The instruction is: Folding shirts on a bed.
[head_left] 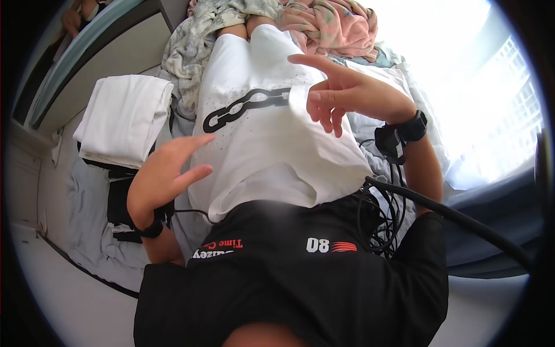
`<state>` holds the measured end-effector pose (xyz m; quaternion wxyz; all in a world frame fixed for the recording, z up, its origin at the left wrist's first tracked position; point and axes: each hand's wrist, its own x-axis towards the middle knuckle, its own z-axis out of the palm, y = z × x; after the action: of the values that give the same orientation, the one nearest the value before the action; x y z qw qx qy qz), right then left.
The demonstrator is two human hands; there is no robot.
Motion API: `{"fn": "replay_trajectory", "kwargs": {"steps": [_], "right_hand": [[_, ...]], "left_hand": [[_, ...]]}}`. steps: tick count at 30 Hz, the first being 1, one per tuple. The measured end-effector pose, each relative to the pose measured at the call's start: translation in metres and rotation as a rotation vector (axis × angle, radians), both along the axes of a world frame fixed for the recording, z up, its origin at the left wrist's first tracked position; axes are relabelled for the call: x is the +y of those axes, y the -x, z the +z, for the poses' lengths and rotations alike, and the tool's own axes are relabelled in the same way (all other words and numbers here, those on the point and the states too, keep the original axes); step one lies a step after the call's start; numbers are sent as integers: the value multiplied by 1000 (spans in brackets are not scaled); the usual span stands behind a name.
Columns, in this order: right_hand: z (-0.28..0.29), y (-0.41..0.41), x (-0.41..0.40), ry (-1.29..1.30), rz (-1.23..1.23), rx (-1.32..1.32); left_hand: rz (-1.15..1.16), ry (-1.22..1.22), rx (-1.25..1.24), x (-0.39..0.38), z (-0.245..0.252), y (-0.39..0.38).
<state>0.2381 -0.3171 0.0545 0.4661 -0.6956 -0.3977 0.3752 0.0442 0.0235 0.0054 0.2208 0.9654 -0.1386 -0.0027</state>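
A white garment (251, 156) with a black chain-like print and small shiny dots lies spread over my lap and thighs. My left hand (171, 171) is at its left edge, thumb and fingers apart, with nothing between them. Above the garment's right side is my right hand (347, 93), index finger stretched out and the other fingers loosely bent; it holds nothing. Whether either hand touches the cloth is hard to tell. Both wrists wear black bands. To the left, a folded white cloth (125, 117) rests on folded black garments (121, 201).
Under me is a bed with a grey sheet (86, 204). A grey patterned blanket (186, 56) and a pink blanket (334, 26) are bunched at the far end. Black cables (390, 217) coil at my right side, near a bright window (485, 86). Part of a person (71, 19) shows top left.
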Motion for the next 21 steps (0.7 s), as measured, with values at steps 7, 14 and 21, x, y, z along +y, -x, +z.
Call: {"fn": "replay_trajectory", "kwargs": {"steps": [7,14,21], "right_hand": [[-17,-10,-2,260,-133,-737],[-93,32,5,411,36,-1041],[-20,4,44,625,319,-899]], "left_hand": [[397,177,262,62,-109,85],[689,225,202,77,-188,46],[411,820,470,81,-204,39]]}}
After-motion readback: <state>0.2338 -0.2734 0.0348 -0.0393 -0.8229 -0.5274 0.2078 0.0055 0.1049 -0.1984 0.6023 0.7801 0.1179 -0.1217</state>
